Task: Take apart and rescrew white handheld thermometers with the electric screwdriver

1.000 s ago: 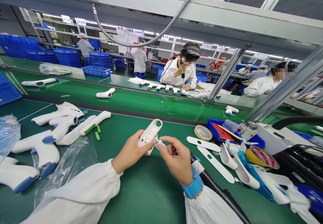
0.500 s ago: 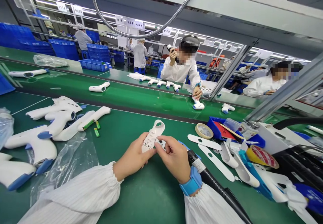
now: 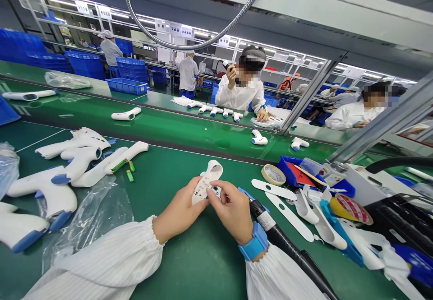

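My left hand (image 3: 181, 210) grips a white plastic thermometer shell half (image 3: 207, 179) by its lower end, over the green bench (image 3: 189, 255). My right hand (image 3: 230, 210) is closed against the shell's inner side, fingertips pinched on a small part I cannot make out. A blue wrist strap (image 3: 255, 242) sits on my right wrist. Just right of my right hand lies a black power screwdriver (image 3: 280, 241).
White and blue thermometer guns (image 3: 61, 173), green batteries (image 3: 130, 173) and a clear bag (image 3: 91, 219) lie at left. Flat white covers (image 3: 289, 216), a tape roll (image 3: 273, 174) and a blue parts bin (image 3: 297, 173) lie at right. More guns ride the conveyor (image 3: 186, 133); a person works opposite.
My hands have turned the shell slightly and kept it in place. The guns on the conveyor have drifted left. The person opposite set a gun on the belt and withdrew the hand.
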A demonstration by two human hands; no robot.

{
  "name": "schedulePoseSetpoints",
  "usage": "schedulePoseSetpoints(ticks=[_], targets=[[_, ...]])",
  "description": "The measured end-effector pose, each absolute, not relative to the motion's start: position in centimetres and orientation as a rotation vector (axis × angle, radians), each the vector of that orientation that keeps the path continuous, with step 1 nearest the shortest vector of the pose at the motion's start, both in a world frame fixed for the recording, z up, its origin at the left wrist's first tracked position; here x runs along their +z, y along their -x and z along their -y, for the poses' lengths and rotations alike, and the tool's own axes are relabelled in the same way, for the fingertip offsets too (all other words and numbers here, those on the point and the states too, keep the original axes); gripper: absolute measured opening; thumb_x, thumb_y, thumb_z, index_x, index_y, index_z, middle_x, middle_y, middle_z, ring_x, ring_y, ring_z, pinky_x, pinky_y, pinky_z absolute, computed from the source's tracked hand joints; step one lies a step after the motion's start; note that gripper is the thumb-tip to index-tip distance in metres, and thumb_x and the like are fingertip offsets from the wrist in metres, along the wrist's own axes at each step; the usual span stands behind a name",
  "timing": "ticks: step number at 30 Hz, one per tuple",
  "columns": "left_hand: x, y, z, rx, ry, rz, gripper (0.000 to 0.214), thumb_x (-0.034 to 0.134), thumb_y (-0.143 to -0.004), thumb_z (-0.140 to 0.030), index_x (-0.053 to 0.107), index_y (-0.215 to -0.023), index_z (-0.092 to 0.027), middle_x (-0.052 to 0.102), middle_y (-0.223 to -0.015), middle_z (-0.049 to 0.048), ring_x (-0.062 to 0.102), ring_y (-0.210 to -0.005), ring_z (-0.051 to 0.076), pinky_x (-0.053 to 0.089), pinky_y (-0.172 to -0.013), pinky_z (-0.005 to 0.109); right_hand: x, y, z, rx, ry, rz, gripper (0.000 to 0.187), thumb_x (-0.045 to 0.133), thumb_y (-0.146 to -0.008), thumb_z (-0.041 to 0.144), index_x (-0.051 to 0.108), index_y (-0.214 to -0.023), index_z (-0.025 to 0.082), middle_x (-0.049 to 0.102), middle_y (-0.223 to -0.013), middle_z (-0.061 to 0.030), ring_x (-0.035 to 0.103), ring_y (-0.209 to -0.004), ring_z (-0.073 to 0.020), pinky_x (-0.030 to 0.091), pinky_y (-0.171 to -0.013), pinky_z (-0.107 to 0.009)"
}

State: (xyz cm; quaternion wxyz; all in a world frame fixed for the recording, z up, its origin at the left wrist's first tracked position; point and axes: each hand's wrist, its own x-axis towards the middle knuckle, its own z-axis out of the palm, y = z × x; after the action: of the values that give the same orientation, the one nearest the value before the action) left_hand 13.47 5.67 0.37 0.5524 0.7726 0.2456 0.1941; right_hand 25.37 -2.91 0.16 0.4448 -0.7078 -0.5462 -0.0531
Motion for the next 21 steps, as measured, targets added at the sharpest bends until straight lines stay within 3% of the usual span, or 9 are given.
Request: schedulePoseSetpoints(ticks=[11,16,21], targets=[[0.76,-13.47,-5.42,0.452,-1.854,-0.591,0.033,0.047,-0.08,-0.027,0.043,-0.112,-0.021,0.049,-0.057,-0.006,0.051,-0.054,0.015,0.04,-0.055,0.025,-0.44,-25.02,2.6,-0.055,1.7,1.296,0.017,0.054,-0.08,0.029,0.066,-0.085,0.017,0.033,-0.05,0.0066,0.036,-0.045,-0.0086,0.031,-0.047,-0.022],[0.78,-13.49,-5.44,0.503,-1.898,-0.572,0.031,0.047,-0.08,-0.027,0.043,-0.11,-0.02,0.06,-0.088,0.0027,0.056,-0.079,0.019,0.042,-0.068,0.027,-0.64,-24.92,2.38,-0.057,1.687,1.277,0.018,0.055,-0.08,0.028,0.067,-0.085,0.017,0.034,-0.05,0.0062,0.037,-0.046,-0.0089,0.032,-0.048,-0.022],[0.48,-13.37,-5.44,0.548,-1.948,-0.534,0.032,0.046,-0.081,-0.028,0.043,-0.112,-0.021,0.059,-0.102,0.0058,0.056,-0.083,0.02,0.043,-0.071,0.028,-0.68,-24.89,2.25,-0.019,1.658,1.232,0.017,0.056,-0.078,0.028,0.069,-0.084,0.019,0.035,-0.05,0.0059,0.036,-0.046,-0.009,0.033,-0.047,-0.022]])
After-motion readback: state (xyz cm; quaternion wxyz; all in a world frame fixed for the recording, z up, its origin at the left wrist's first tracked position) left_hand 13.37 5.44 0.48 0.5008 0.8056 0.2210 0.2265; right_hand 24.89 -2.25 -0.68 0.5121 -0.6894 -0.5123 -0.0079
